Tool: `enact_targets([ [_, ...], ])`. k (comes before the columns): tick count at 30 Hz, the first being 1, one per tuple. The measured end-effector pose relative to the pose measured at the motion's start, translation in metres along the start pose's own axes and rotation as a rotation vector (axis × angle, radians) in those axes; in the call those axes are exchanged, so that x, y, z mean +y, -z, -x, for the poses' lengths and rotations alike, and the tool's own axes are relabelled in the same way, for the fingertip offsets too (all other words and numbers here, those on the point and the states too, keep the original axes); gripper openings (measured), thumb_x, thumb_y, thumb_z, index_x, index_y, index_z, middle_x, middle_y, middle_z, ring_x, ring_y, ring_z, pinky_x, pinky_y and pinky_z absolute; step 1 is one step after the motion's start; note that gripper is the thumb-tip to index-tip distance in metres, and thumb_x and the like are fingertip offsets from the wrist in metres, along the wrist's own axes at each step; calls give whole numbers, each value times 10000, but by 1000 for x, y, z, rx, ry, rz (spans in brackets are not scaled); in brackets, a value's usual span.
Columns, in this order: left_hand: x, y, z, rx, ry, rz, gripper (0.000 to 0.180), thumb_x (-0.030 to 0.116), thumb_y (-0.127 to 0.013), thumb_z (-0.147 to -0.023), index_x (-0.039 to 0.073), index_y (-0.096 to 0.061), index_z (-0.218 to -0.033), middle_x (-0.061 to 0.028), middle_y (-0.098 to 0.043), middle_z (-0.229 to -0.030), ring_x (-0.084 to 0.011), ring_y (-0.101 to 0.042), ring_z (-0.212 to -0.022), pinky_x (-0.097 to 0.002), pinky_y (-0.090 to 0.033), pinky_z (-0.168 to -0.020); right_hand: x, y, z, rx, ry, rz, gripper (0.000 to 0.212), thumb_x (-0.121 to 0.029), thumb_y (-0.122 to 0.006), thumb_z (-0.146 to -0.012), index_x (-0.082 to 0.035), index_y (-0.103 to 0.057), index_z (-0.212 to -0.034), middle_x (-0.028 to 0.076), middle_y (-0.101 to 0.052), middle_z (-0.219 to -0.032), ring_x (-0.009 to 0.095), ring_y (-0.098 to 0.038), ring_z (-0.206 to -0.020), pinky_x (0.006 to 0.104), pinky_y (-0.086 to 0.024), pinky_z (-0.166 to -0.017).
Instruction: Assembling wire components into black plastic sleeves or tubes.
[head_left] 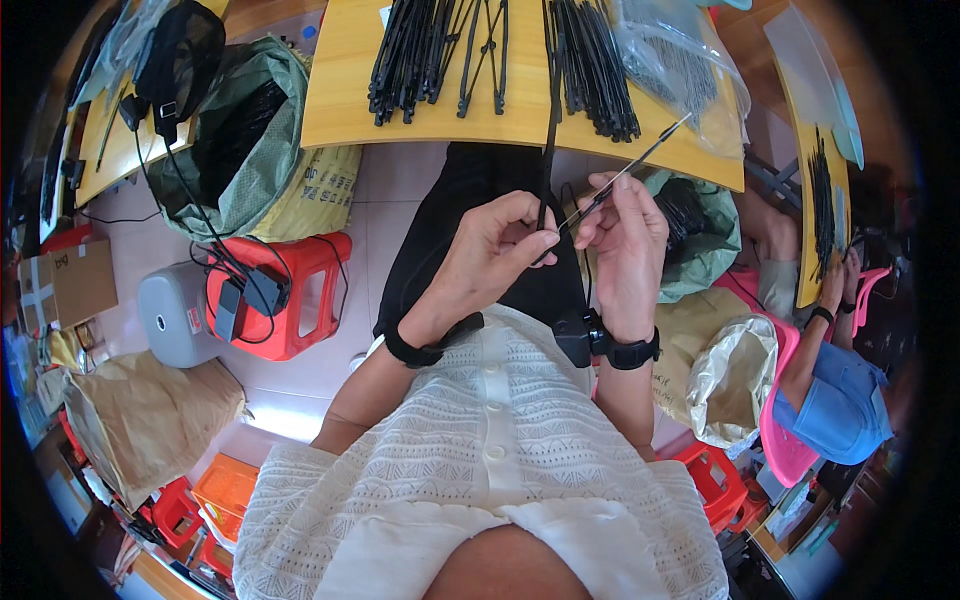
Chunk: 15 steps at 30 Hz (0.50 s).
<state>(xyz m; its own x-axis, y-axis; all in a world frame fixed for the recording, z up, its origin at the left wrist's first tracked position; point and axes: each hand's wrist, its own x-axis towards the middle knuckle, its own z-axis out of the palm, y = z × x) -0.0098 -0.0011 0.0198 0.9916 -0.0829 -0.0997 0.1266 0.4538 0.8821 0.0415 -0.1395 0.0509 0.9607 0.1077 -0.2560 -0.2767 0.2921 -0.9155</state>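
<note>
Above my lap, just in front of the yellow table's edge, my two hands are close together. My left hand (pixel 487 252) pinches the lower end of a long flat black strip (pixel 553 115), which stretches up over the table. A thin dark rod with a shiny shaft (pixel 655 147) is in the fingers of my right hand (pixel 625 235). It slants from my left fingertips up to the right. Where strip and rod meet, my fingers hide the detail. Bundles of similar black strips (pixel 412 62) lie on the table, with another pile (pixel 598 80) further right.
A clear plastic bag of thin grey pieces (pixel 690 75) lies at the table's right. Green woven sacks (pixel 262 90) flank my legs. A red stool (pixel 290 325) with black adapters stands left. At the far right a person in blue (pixel 840 400) works at another table.
</note>
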Motion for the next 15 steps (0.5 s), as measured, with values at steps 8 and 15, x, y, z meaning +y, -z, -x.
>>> enact_targets([
  [8,-6,1,0,53,5,-228,85,36,-548,-854,-9,-480,-831,-31,-525,-833,-89,-559,-756,-236,-506,-692,5,-8,1,20,103,112,266,-216,-452,-931,13,-554,-1019,61,-574,-732,71,-539,-559,190,-463,-496],
  [15,-8,-2,-1,79,-67,-183,107,32,-549,-853,-11,-456,-820,-36,-509,-858,-93,-561,-776,-235,-499,-698,6,-2,-4,-69,112,148,207,-155,-469,-919,9,-550,-1014,54,-562,-742,78,-548,-583,189,-470,-512],
])
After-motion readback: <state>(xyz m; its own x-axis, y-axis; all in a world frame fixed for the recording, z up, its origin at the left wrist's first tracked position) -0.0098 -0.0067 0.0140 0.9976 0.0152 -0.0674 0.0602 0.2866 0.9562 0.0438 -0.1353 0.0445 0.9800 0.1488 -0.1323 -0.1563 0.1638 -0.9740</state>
